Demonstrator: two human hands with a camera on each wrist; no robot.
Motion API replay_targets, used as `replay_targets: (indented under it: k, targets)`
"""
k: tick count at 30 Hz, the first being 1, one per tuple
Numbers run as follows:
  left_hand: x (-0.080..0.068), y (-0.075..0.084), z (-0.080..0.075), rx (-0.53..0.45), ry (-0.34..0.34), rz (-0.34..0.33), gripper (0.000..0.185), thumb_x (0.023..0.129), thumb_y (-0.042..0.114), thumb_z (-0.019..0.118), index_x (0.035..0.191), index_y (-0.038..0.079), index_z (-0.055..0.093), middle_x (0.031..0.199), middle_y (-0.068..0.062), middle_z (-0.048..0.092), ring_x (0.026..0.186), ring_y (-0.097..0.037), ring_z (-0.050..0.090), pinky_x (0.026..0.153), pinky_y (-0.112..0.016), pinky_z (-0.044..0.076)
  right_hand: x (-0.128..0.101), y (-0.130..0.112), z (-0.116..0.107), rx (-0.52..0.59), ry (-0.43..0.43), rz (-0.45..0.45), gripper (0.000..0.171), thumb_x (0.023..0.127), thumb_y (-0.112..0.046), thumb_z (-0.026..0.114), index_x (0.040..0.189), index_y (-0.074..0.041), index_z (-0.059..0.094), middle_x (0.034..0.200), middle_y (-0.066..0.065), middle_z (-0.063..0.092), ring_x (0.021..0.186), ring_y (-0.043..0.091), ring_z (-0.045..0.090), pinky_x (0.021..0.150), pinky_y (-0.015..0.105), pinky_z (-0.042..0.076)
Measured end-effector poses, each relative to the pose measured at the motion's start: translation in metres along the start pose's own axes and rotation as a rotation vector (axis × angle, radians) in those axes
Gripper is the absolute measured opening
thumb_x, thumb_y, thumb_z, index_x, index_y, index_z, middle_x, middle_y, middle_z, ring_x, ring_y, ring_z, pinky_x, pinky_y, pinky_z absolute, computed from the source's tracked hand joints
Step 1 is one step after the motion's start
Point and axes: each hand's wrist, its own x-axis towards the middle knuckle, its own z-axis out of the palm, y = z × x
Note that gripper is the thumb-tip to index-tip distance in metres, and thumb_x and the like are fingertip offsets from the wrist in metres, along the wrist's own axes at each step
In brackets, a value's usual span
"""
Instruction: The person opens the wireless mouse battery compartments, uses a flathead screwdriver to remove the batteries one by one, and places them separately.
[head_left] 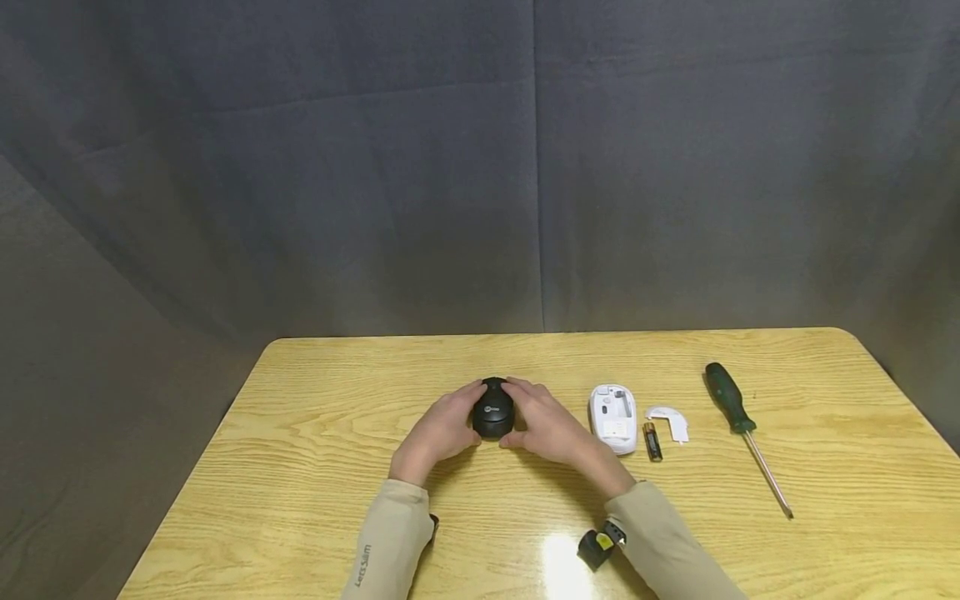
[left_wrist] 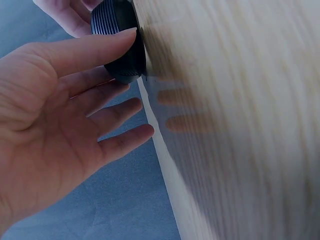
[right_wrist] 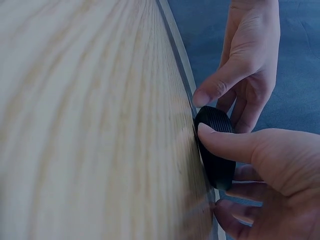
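Table (head_left: 315, 467) of pale wood carries everything, with a grey cloth backdrop (head_left: 375, 183) hanging behind its far edge. Near the right edge lies a screwdriver (head_left: 738, 421) with a dark green handle, its shaft pointing toward the near right corner. Toward the middle from it sits a white mouse (head_left: 613, 417) turned belly up with its battery bay open, and between the two lie its small white cover (head_left: 670, 419) and a single battery (head_left: 652, 441), the battery just beside the white mouse.

At the middle of the table, well back from the near edge, rests a black mouse (head_left: 492, 408). The left hand (head_left: 438, 429) cups its left side with fairly straight fingers, the thumb laid on the ribbed flank. The right hand (head_left: 547, 425) closes on the other side, its thumb (right_wrist: 225, 142) pressed on the ribbed rim and its fingers curled beneath.

As I judge it, the step in hand is taking hold of the black mouse from both sides. The next move probably calls for lifting and turning it over, with a firm two-sided hold so it does not slip.
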Motion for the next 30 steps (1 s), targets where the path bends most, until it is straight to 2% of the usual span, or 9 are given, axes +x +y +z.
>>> replay_targets:
  k: [3,8,11,14,17,20,23,26,30]
  targets:
    - [0.001,0.000,0.000,0.018,0.010,0.016,0.073,0.084,-0.010,0.079,0.150,-0.003,0.049,0.157,-0.022,0.045,0.142,-0.040,0.046,0.115,-0.051,0.038,0.000,0.000,0.000,-0.003,0.007,-0.003,0.079,0.086,-0.013,0.086,0.149,0.010,0.045,0.156,0.028,0.040,0.142,0.046,0.041,0.116,0.055,0.036]
    - [0.003,0.000,0.001,0.041,0.007,0.005,0.073,0.084,-0.009,0.079,0.150,-0.003,0.049,0.157,-0.021,0.045,0.142,-0.039,0.046,0.115,-0.050,0.039,0.000,0.001,0.000,-0.039,0.015,-0.041,0.078,0.087,-0.016,0.085,0.148,0.011,0.045,0.155,0.030,0.042,0.139,0.047,0.044,0.114,0.055,0.038]
    - [0.002,0.000,0.001,0.029,0.003,-0.005,0.075,0.083,-0.009,0.080,0.151,-0.002,0.048,0.158,-0.020,0.044,0.142,-0.039,0.045,0.116,-0.050,0.038,0.000,0.001,0.000,-0.085,0.018,-0.073,0.077,0.088,-0.019,0.084,0.147,0.012,0.046,0.153,0.031,0.043,0.135,0.046,0.048,0.112,0.056,0.041]
    - [0.001,-0.001,0.001,0.005,0.013,0.016,0.074,0.083,-0.009,0.080,0.150,-0.002,0.049,0.155,-0.020,0.047,0.140,-0.039,0.048,0.115,-0.051,0.039,0.000,0.002,0.000,-0.094,0.028,-0.085,0.072,0.091,-0.025,0.081,0.145,0.010,0.049,0.149,0.029,0.049,0.132,0.044,0.052,0.109,0.055,0.044]
    - [0.001,-0.003,0.000,-0.018,0.037,0.045,0.066,0.085,-0.008,0.079,0.146,-0.002,0.052,0.149,-0.020,0.054,0.135,-0.038,0.053,0.112,-0.051,0.042,0.001,0.002,-0.002,-0.041,0.044,-0.097,0.061,0.095,-0.028,0.077,0.140,0.006,0.056,0.140,0.024,0.059,0.128,0.039,0.057,0.107,0.053,0.047]
    - [0.002,-0.004,-0.001,-0.027,0.069,0.059,0.056,0.090,-0.007,0.074,0.142,-0.003,0.054,0.142,-0.021,0.058,0.130,-0.038,0.057,0.109,-0.051,0.045,0.003,0.003,-0.005,0.032,0.048,-0.125,0.044,0.099,-0.030,0.072,0.129,0.002,0.064,0.125,0.016,0.068,0.117,0.030,0.064,0.100,0.048,0.051]
    - [0.002,-0.005,-0.002,-0.053,0.099,0.070,0.043,0.096,-0.001,0.070,0.138,-0.003,0.058,0.136,-0.021,0.062,0.127,-0.037,0.060,0.107,-0.050,0.047,0.004,0.004,-0.009,0.115,0.039,-0.121,0.037,0.105,-0.031,0.063,0.126,0.000,0.065,0.114,0.011,0.071,0.101,0.020,0.065,0.089,0.042,0.055]
    - [0.002,-0.006,-0.002,-0.112,0.125,0.077,0.031,0.102,0.013,0.068,0.129,0.001,0.063,0.126,-0.017,0.068,0.120,-0.033,0.064,0.101,-0.050,0.052,0.004,0.006,-0.012,0.192,0.043,-0.057,0.039,0.109,-0.033,0.054,0.128,-0.001,0.066,0.106,0.010,0.071,0.085,0.016,0.061,0.075,0.035,0.052]
    - [0.004,-0.006,-0.001,-0.163,0.159,0.077,0.029,0.104,0.027,0.065,0.121,0.004,0.065,0.107,-0.009,0.072,0.098,-0.024,0.069,0.084,-0.042,0.056,0.004,0.009,-0.016,0.262,0.085,0.032,0.041,0.111,-0.034,0.048,0.128,-0.001,0.066,0.097,0.009,0.071,0.081,0.020,0.063,0.066,0.031,0.047]
